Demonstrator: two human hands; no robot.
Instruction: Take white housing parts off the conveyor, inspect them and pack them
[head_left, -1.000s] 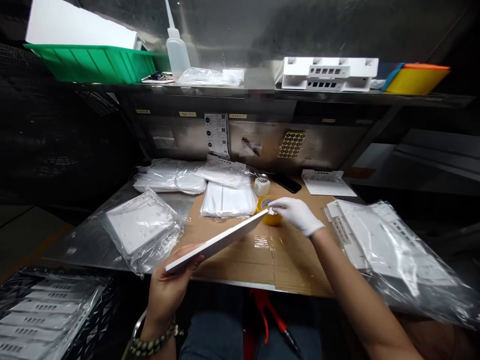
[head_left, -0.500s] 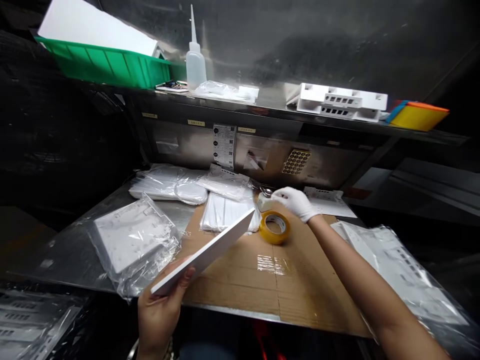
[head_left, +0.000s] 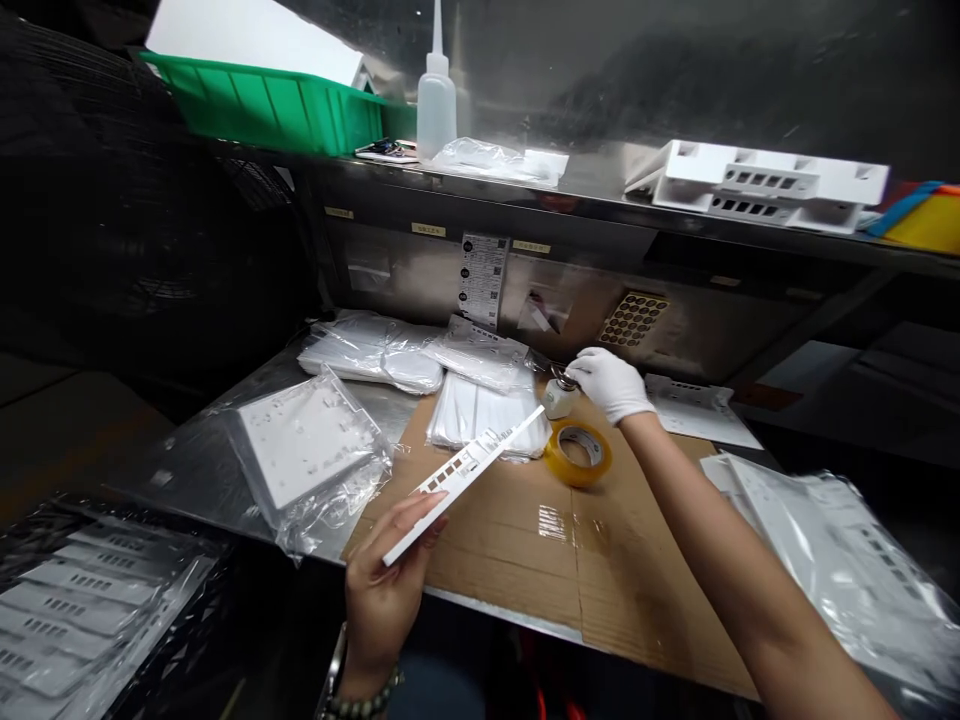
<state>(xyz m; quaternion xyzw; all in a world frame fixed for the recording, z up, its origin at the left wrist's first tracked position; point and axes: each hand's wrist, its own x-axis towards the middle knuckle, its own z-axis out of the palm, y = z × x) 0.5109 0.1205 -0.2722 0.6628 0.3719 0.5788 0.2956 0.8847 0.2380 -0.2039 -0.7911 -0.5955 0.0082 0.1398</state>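
Note:
My bare left hand grips the near end of a long white plastic panel, held edge-on above the cardboard sheet; a row of small slots shows along its side. My right hand, in a white glove, rests on the metal top of a small white dispenser bottle at the back of the bench, fingers curled over it. A roll of yellow tape lies flat just in front of that bottle.
Bagged white panels lie left, at the back and right. A flat white stack sits behind the held panel. The shelf above carries a green bin, squeeze bottle and white housings. A crate of panels stands lower left.
My right hand left the tape roll and moved back onto the small bottle. The left hand tilted the panel, so its slotted side now shows. The view shifted left.

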